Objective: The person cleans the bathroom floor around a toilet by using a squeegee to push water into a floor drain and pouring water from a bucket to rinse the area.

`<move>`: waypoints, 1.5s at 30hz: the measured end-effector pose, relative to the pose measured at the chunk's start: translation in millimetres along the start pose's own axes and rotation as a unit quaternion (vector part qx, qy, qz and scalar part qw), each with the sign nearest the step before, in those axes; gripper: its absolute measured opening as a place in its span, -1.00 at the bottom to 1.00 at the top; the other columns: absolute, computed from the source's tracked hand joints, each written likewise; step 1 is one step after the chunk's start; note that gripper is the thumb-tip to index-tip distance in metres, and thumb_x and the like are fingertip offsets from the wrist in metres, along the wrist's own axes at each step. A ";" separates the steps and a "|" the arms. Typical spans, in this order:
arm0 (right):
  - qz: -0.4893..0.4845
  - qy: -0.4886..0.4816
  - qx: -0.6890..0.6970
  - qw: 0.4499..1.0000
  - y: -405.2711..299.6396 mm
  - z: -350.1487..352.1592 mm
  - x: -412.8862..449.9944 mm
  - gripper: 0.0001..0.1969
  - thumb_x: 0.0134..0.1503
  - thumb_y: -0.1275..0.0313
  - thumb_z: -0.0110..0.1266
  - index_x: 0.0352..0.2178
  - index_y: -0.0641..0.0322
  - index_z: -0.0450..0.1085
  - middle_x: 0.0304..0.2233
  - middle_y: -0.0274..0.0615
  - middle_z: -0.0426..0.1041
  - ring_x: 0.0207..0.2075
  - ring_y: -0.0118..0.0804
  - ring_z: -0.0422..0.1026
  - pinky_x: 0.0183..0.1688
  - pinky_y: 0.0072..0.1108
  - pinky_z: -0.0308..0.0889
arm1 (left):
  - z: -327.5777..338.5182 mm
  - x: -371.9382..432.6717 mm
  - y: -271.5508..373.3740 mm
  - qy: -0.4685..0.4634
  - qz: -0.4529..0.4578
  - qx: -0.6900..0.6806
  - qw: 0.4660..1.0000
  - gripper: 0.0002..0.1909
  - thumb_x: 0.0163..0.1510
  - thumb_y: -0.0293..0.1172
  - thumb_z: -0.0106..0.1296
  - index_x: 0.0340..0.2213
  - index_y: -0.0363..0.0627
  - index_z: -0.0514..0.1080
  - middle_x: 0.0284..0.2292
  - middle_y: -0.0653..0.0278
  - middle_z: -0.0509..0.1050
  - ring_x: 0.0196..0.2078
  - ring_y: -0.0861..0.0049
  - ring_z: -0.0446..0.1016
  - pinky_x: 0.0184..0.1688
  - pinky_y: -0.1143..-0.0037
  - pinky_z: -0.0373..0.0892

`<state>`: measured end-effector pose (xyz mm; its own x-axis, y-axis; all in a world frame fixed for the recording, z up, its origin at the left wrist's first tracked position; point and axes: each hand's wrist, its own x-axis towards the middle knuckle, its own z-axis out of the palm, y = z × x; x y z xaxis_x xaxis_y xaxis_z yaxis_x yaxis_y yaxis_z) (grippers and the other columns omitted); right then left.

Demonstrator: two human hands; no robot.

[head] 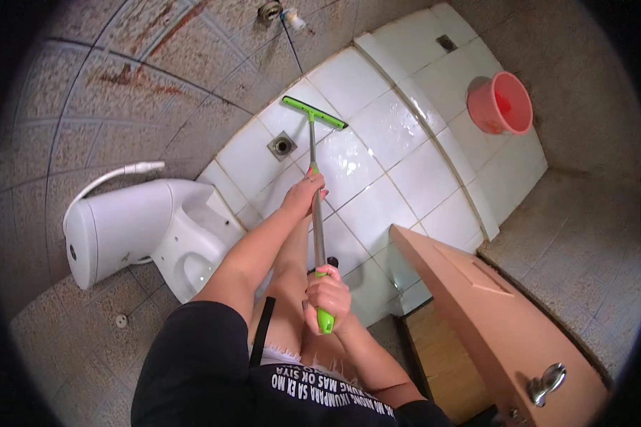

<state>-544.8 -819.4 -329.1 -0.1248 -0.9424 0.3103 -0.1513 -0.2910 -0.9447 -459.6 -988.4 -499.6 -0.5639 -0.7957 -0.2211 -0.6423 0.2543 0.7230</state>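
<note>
A floor squeegee with a green head (pixel 314 113) and a metal pole stretches away from my body. Its blade rests on wet white floor tiles (pixel 347 160), just beyond and to the right of a square floor drain (pixel 282 145). My left hand (pixel 304 193) is closed round the pole at its lower green joint. Closer to my body, my right hand (pixel 328 300) grips the green handle at the pole's top end, whose tip shows below the fist.
A white toilet (pixel 133 224) stands at left, with a white hose (pixel 101 181) by its tank. A raised tiled ledge (pixel 427 128) crosses the floor; beyond it are a pink bucket (pixel 499 104) and another drain (pixel 446 44). An open door (pixel 491 304) stands at lower right.
</note>
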 end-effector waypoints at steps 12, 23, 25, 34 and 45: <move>-0.012 0.022 -0.013 1.000 -50.5 9.8 -80.0 -0.82 -0.33 0.56 0.14 -0.68 0.16 0.25 -0.61 -0.27 0.37 -0.49 -0.29 0.45 -0.13 -0.28 0.25 | 16.5 -98.2 18.2 -0.008 0.010 -0.022 1.000 -0.81 -0.04 -0.42 0.06 -0.35 -0.14 0.32 -0.21 0.10 0.43 -0.19 0.03 0.41 -0.19 0.33 0.36; 0.144 0.004 0.100 0.985 -13.6 37.4 -5.4 -0.94 -0.05 0.59 0.03 -0.59 0.27 0.34 -0.52 -0.16 0.45 -0.32 -0.17 0.47 -0.13 -0.34 0.30 | -54.3 -144.9 -93.6 0.045 -0.098 -0.005 0.994 -0.92 -0.08 -0.47 0.03 -0.52 -0.18 0.33 -0.46 0.05 0.39 -0.32 0.08 0.39 -0.13 0.32 0.32; 0.214 0.179 0.215 0.936 1.2 54.0 -13.4 -0.91 -0.04 0.60 0.04 -0.61 0.33 0.33 -0.52 -0.18 0.44 -0.39 -0.26 0.45 -0.21 -0.49 0.31 | -41.9 -134.3 -108.3 0.029 -0.056 0.056 0.996 -0.91 -0.08 -0.47 0.02 -0.54 -0.18 0.33 -0.47 0.04 0.38 -0.32 0.07 0.38 -0.17 0.28 0.31; 0.278 0.349 0.159 0.881 -40.8 9.3 -38.8 -0.79 0.00 0.56 -0.05 -0.70 0.31 0.21 -0.63 -0.14 0.32 -0.47 -0.25 0.35 -0.30 -0.46 0.27 | 9.0 -118.5 -59.1 -0.052 -0.004 0.091 0.994 -0.82 -0.05 -0.40 0.02 -0.62 -0.21 0.31 -0.48 -0.01 0.39 -0.27 0.02 0.37 0.07 0.19 0.18; 0.156 0.202 -0.047 0.966 -91.0 -3.9 -23.3 -0.88 -0.10 0.42 0.05 -0.61 0.16 0.27 -0.60 -0.21 0.43 -0.41 -0.15 0.49 -0.09 -0.23 0.12 | -38.1 -92.3 -21.2 -0.106 0.079 0.051 0.990 -0.90 -0.08 -0.47 0.00 -0.56 -0.22 0.31 -0.45 0.02 0.40 -0.30 0.02 0.38 -0.05 0.21 0.27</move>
<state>-531.9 -770.3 -249.9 -0.5489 -0.8346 0.0457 -0.1302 0.0314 -0.9910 -374.1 -941.3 -469.6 -0.7508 -0.6107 -0.2516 -0.5810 0.4294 0.6914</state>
